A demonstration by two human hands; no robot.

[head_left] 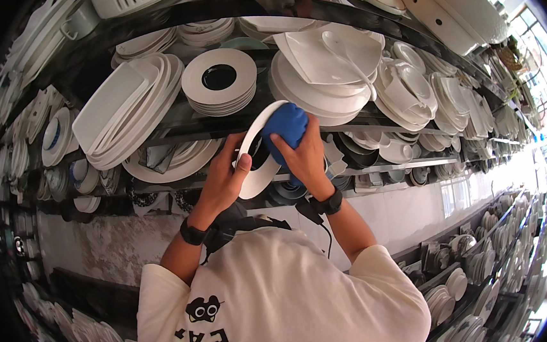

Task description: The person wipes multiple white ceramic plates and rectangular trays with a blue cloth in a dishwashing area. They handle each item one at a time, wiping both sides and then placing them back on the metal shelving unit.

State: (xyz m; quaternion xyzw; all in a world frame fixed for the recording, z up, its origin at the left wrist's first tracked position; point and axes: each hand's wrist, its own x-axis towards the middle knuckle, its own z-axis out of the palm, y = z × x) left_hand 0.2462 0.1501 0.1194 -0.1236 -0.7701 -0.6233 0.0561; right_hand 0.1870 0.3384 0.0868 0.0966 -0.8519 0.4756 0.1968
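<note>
My left hand (228, 178) grips the rim of a white plate (258, 180) with a dark centre, thumb on its face. The plate is held tilted in front of me, at the edge of a shelf. In my right hand (303, 156) is a bunched blue cloth (286, 126), pressed against the plate's face and covering part of it. Just beyond, a stack of similar white plates with black centres (221, 96) sits on the shelf.
Left of that stack lean long white platters (118, 112); to the right are large white plates (290, 99) under a square dish (322, 54) with a white spoon (348, 59). A lower shelf holds more plates (174, 169). Behind me, another rack carries stacked dishes (447, 292).
</note>
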